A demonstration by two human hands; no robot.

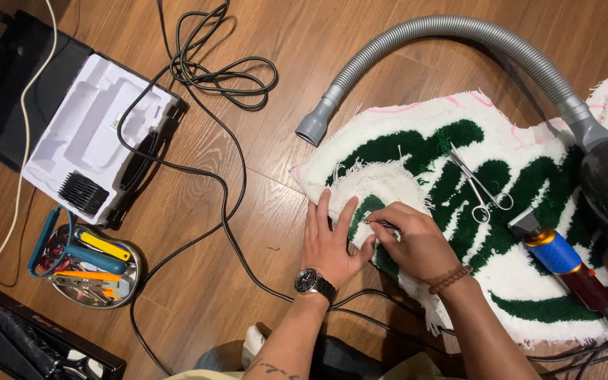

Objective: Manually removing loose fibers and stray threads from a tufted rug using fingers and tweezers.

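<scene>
A green-and-white tufted rug lies flat on the wood floor, a thin metal tool touching its frayed edge.

Looks like a home craft setup right on the wood floor: a tufted green-and-white rug, grey vacuum hose, a round tin of hand tools (pretty crammed), black cords everywhere.

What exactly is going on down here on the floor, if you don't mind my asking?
A person is working on a green and white tufted rug laid on the wooden floor. The left hand presses flat on the rug's edge, while the right hand pinches a thin metal tool against the pile. Small scissors and an electric trimmer lie on the rug, with a grey vacuum hose arching above.
</scene>
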